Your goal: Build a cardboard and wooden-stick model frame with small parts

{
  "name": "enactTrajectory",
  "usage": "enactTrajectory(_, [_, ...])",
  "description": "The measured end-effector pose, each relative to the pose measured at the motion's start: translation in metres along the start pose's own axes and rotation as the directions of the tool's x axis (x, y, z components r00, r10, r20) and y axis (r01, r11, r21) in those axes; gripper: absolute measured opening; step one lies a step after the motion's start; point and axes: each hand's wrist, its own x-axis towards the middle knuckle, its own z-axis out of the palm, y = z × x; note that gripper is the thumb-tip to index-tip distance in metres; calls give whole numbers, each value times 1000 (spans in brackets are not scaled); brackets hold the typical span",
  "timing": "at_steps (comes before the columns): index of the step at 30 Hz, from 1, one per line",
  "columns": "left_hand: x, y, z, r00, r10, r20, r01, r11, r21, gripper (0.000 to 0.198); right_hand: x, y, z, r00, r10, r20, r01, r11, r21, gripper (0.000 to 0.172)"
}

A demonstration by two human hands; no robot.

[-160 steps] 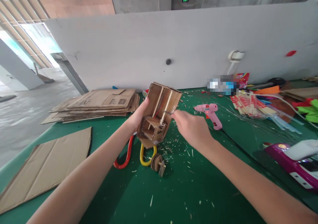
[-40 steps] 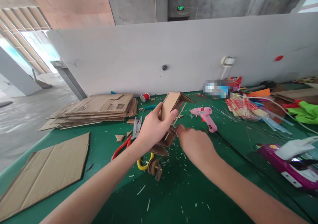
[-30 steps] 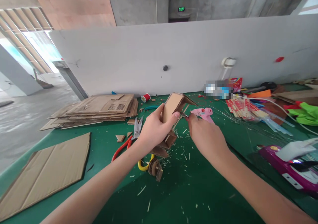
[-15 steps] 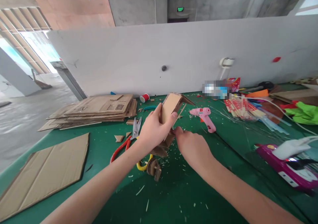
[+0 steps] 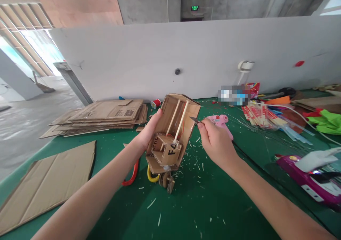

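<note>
My left hand point(image 5: 149, 131) grips a cardboard model point(image 5: 173, 140) by its left side, tilted up so its inside faces me. Two thin wooden sticks point(image 5: 177, 119) run along that inside, above a small box part marked with printed letters. In my right hand point(image 5: 215, 135), fingers closed, is a small knife point(image 5: 195, 120); its blade points left at the model's right edge. Whether the blade touches the cardboard I cannot tell. Below the model lies a small piece of stacked cardboard discs point(image 5: 165, 180), beside scissors with red and yellow handles point(image 5: 152, 175), partly hidden.
A pink glue gun point(image 5: 225, 124) lies just behind my right hand. At left are a cardboard stack point(image 5: 106, 114) and a flat cardboard sheet point(image 5: 50, 183). A purple power strip point(image 5: 306, 179) with cables sits at right. A red thread spool point(image 5: 156, 103) stands near the wall.
The cardboard model has been turned so its inner side with the sticks shows. My left hand has shifted left; my right hand moved right and up, and the knife blade now shows.
</note>
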Motion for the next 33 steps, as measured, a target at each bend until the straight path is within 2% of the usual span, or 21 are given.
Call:
enactTrajectory(4, [1,-2,4,1000,16,-14,-15,999,48,86,-3,-8,-4,1000,27,16,-27,999,-17,25])
enactTrajectory(7, [1,0,5,988,140,-63,-130,981,144,76,-2,-11,-9,994,67,83,-69,998,13,23])
enactTrajectory(9, [1,2,7,944,316,-93,-276,913,301,69,1,-13,-13,989,105,99,-108,994,28,24])
enactTrajectory(11, [0,3,8,876,477,-69,-396,793,463,65,6,-14,-18,985,138,103,-142,989,31,26])
enactTrajectory(13, [1,1,8,810,585,-45,-453,672,586,65,12,-13,-21,980,153,126,-159,987,38,27])
enactTrajectory(16, [3,-5,7,734,678,-35,-469,543,697,67,19,-7,-22,973,147,176,-159,986,59,31])
enactTrajectory(18, [4,-9,6,711,703,-17,-479,501,721,67,19,-4,-21,970,148,191,-162,985,61,33])
enactTrajectory(23, [3,-12,11,708,706,-3,-470,475,743,67,7,-7,-9,975,165,146,-162,986,-30,32])
enactTrajectory(25, [1,-11,14,700,715,-4,-463,458,759,67,0,-11,-1,972,127,198,-116,991,-65,31])
enactTrajectory(28, [2,-11,14,689,725,-8,-460,446,768,66,-4,-12,9,966,56,254,-58,998,1,29])
enactTrajectory(33, [8,-16,8,671,742,3,-514,462,723,68,3,-2,6,991,103,81,-107,993,52,30])
